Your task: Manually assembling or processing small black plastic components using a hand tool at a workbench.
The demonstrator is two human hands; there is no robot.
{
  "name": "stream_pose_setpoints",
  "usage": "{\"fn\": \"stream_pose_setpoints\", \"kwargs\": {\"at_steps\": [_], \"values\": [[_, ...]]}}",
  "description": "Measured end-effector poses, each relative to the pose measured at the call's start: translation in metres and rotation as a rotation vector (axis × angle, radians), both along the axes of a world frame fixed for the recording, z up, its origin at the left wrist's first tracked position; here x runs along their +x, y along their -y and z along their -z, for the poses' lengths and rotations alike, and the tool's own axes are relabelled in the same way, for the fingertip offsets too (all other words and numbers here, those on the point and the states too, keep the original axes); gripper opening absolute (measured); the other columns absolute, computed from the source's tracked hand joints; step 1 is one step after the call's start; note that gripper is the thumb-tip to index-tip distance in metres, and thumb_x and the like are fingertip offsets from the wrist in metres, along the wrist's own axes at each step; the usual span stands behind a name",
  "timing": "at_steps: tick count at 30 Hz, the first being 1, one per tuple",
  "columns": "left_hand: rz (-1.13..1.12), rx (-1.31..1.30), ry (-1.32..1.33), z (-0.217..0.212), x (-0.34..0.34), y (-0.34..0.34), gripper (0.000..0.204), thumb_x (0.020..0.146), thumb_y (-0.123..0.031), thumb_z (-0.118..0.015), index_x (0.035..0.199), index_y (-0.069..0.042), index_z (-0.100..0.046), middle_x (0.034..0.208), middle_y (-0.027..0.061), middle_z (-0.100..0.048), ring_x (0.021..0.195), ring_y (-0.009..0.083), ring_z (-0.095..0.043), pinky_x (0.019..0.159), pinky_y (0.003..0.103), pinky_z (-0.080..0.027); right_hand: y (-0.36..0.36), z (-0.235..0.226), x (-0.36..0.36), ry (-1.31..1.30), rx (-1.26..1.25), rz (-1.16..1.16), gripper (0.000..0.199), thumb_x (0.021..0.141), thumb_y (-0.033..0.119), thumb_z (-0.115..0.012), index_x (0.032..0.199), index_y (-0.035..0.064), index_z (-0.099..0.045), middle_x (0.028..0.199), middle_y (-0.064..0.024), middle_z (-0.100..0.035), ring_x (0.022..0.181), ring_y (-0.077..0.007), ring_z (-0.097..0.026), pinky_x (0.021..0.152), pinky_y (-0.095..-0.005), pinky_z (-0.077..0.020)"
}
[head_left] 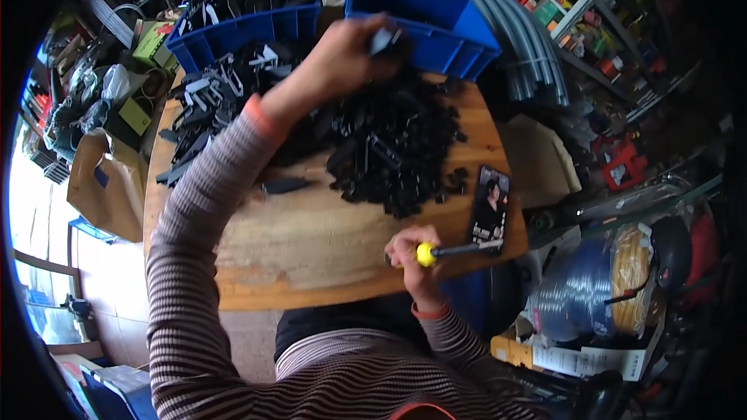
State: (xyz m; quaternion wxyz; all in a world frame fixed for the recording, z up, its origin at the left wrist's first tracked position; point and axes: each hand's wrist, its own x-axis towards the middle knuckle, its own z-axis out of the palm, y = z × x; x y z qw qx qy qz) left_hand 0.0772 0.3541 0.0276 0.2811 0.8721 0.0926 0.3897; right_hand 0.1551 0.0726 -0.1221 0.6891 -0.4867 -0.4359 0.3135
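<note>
Illegible white lettering [484, 232] on phone [492, 208]

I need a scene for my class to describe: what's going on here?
A person is working at a wooden table. The right hand grips a yellow-handled tool that points toward a phone. The left hand, blurred, is up by a blue bin and seems to hold a dark piece. A heap of small black parts lies in front of the bin.

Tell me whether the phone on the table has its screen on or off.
On: the phone, lying face up near the right hand, shows a picture of a person and pale markings.
</note>
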Motion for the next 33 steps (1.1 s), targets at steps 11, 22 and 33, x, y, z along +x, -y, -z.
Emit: {"fn": "stream_pose_setpoints", "kwargs": {"at_steps": [11,22,33], "values": [[-0.100,0.535,-0.038,0.007,0.018,-0.019,0.013,0.086,-0.016,-0.062,0.098,-0.010,-0.067,0.084,0.0111,-0.068,0.071,0.0307,-0.066,0.064,0.040,-0.054,-0.004,0.002,0.000,-0.066,0.050,-0.041,0.012,0.091,0.011,-0.062,0.092,0.0032,-0.053,0.077,-0.0091,-0.062,0.059,-0.0092,-0.054,0.057,-0.0238,-0.0473],[-0.477,0.468,-0.517,0.152,-0.179,0.130,0.036,0.078,-0.002,-0.057,0.112,-0.009,-0.064,0.093,0.0092,-0.062,0.090,0.0249,-0.057,0.075,0.037,-0.047,-0.088,-0.016,-0.037,0.955,-0.062,-0.046,0.016,0.078,0.008,-0.071,0.093,0.0020,-0.066,0.085,-0.0118,-0.063,0.075,-0.0277,-0.064,0.066,-0.0330,-0.0506],[-0.216,-0.056,-0.276,0.161,-0.224,0.200,0.032,0.080,-0.005,-0.065,0.112,-0.004,-0.063,0.094,0.0125,-0.062,0.090,0.0314,-0.061,0.078,0.039,-0.052,-0.109,-0.001,-0.083,1.296,-0.225,-0.155,0.017,0.073,0.013,-0.073,0.085,0.0036,-0.064,0.083,-0.0132,-0.062,0.080,-0.0336,-0.063,0.069,-0.0405,-0.0512]]}}
